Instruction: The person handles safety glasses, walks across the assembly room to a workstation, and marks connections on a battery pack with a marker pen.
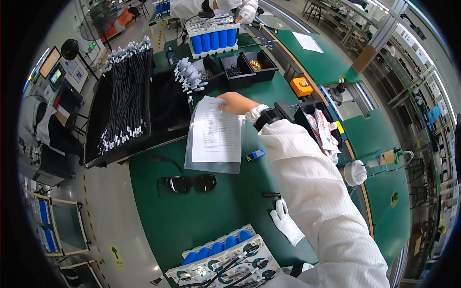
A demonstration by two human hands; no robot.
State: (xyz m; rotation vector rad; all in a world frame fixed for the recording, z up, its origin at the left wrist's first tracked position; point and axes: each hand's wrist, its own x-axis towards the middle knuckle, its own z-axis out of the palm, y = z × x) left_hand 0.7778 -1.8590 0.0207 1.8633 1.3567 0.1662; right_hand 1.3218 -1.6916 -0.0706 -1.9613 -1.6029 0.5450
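My right hand (236, 103), bare, reaches in from the lower right and pinches the upper right corner of a printed sheet (217, 137). The sheet sits in a clear plastic sleeve over the green table, beside a black bin. Black straps and a dark device circle my right wrist, below a white striped sleeve. My left hand is out of view. Below the sheet lie dark safety glasses (192, 184). To its right is a small blue-and-black item (255, 155). A white glove (286, 223) rests near my forearm, beside a short black piece (272, 195).
Black bins with bundled black cables (127, 91) stand at left. Small hardware bins (237, 72) are behind. A blue-celled battery module (225, 269) lies at the front; another (213, 38) stands at the back near a co-worker's gloved hand (248, 13). A yellow box (301, 87) sits right.
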